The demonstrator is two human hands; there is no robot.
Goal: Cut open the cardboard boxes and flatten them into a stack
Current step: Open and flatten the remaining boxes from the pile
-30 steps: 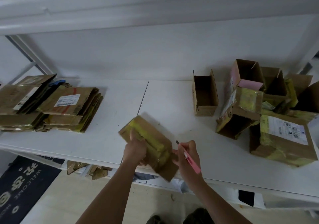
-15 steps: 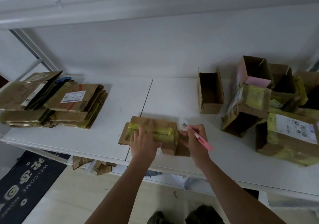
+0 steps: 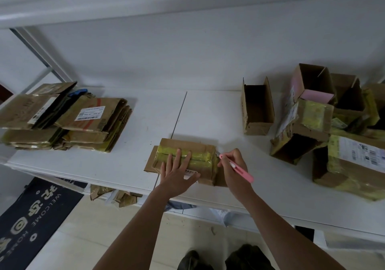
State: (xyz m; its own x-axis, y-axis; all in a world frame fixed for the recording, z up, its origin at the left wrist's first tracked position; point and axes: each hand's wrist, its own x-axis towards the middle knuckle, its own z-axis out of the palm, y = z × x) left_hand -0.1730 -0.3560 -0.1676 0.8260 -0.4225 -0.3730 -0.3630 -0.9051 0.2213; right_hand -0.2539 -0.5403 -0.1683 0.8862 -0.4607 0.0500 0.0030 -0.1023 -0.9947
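A small cardboard box [image 3: 200, 151] sealed with yellow tape lies on the white table [image 3: 133, 161] near its front edge. My left hand [image 3: 177, 172] presses flat on the box top with straight fingers. My right hand [image 3: 234, 165] grips a pink box cutter [image 3: 242, 171], its tip at the box's right end by the tape. A stack of flattened boxes [image 3: 62, 117] sits at the left of the table. A heap of uncut boxes [image 3: 333, 128] fills the right side.
An open narrow box [image 3: 257, 108] stands upright behind the work spot. Cardboard scraps [image 3: 116, 194] lie under the table's front edge. A dark welcome mat [image 3: 35, 222] covers the floor at lower left. A white wall closes off the back.
The box went from tilted in both hands to lying flat on the table. My left hand moved on top of it, and the cutter tip came to its right end.
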